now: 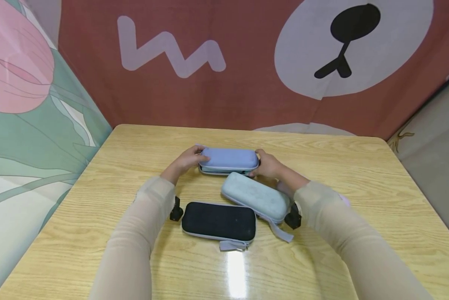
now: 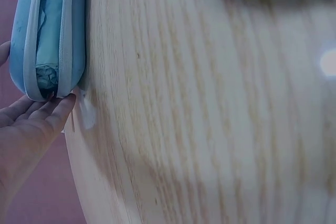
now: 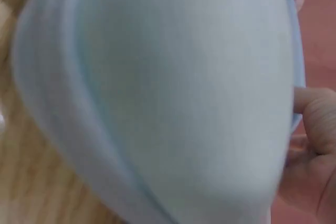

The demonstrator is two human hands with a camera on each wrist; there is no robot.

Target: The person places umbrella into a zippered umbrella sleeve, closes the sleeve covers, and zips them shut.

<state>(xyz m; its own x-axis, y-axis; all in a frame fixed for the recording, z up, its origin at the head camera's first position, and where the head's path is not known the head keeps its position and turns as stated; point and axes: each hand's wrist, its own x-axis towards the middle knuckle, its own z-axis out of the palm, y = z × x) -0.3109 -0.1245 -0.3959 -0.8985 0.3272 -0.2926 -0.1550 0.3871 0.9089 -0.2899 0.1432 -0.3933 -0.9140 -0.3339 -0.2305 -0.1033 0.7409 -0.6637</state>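
Observation:
A periwinkle-blue zippered case [image 1: 230, 157] lies near the back of the table. Its zip is undone along the front, and folded teal contents [image 2: 48, 40] show in the gap. My left hand [image 1: 187, 160] grips the left end, thumb on the lid and fingers around the end. At the opposite end my right hand [image 1: 271, 166] holds the case between thumb and fingers; the right wrist view partly hides this grip. A pale mint case [image 1: 256, 195] lies slantwise just in front, beneath my right wrist. Closer to me rests a black case [image 1: 218, 221] with a grey strap.
The wooden table [image 1: 97, 200] meets a brown printed cloth [image 1: 243, 91] at its back edge. Something lilac [image 1: 344, 200] peeks out from behind my right sleeve, mostly hidden. The mint case's grey strap [image 1: 280, 231] trails toward the front.

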